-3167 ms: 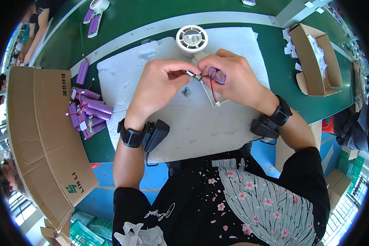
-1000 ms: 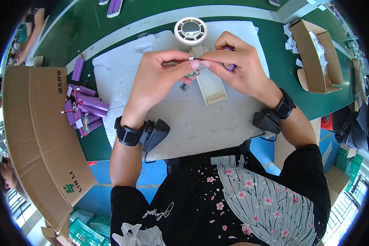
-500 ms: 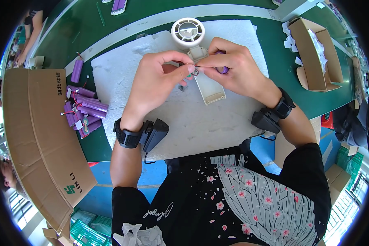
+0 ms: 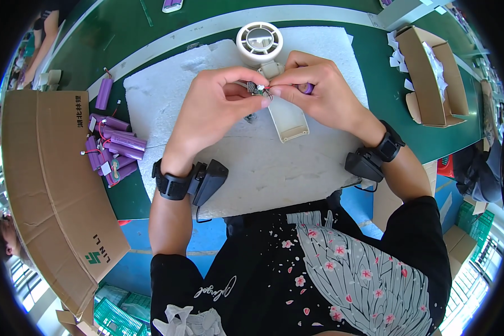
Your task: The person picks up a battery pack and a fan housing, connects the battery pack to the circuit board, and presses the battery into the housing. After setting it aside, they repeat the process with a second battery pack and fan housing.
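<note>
My left hand (image 4: 211, 106) pinches a small circuit board (image 4: 256, 88) with a white connector on it between thumb and fingers. From the right, my right hand (image 4: 326, 92) grips a purple cylindrical battery (image 4: 306, 88), mostly hidden in the palm. Its thumb and forefinger close on the thin red and black wires (image 4: 270, 88) beside the connector. Whether the plug is seated in the connector is too small to tell. Just beyond and beneath the hands lies a cream handheld fan (image 4: 259, 42), its open handle shell (image 4: 289, 124) pointing toward me.
A white foam sheet (image 4: 235, 179) covers the green table (image 4: 134, 207). Several purple batteries (image 4: 123, 145) with wires are piled at the left, beside a large cardboard box (image 4: 56, 185). An open cardboard box (image 4: 431, 78) with white paper pieces stands at the far right.
My left fingers have shifted, so the circuit board and white connector now show between the hands. The battery sits slightly farther up in my right hand. The fan head has moved slightly right.
</note>
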Available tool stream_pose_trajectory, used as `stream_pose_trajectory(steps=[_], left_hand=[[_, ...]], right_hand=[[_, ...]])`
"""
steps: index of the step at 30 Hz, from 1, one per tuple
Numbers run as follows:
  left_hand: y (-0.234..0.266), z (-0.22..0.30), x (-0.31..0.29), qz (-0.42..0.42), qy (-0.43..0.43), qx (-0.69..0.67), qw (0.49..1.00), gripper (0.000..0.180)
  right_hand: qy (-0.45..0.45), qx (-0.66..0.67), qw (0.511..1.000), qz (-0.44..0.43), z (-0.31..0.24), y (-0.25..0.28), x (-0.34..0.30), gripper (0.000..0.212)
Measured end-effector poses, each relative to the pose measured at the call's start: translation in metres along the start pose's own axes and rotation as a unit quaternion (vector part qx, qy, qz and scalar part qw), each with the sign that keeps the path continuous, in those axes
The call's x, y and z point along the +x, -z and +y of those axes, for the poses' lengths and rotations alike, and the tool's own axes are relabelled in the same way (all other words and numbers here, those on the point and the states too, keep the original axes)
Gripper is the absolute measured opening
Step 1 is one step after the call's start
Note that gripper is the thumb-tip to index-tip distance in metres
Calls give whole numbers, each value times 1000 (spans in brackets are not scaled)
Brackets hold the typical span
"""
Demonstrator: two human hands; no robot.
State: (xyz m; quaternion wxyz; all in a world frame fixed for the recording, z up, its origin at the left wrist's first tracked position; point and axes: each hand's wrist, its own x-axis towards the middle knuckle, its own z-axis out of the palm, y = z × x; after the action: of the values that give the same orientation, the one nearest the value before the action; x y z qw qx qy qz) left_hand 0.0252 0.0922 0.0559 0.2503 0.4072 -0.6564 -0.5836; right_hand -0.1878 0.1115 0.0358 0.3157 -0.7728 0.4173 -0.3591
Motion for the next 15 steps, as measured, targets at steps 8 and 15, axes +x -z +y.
stream_pose_trajectory(steps=[8,15], left_hand=[[9,-6,3,-26,3,-81,996,32],[9,-6,4,-15,-13,-74,997,33]], right_hand=[[35,-6,999,-10,3,2,0,13],[37,-24,999,-9,2,1,-1,11]])
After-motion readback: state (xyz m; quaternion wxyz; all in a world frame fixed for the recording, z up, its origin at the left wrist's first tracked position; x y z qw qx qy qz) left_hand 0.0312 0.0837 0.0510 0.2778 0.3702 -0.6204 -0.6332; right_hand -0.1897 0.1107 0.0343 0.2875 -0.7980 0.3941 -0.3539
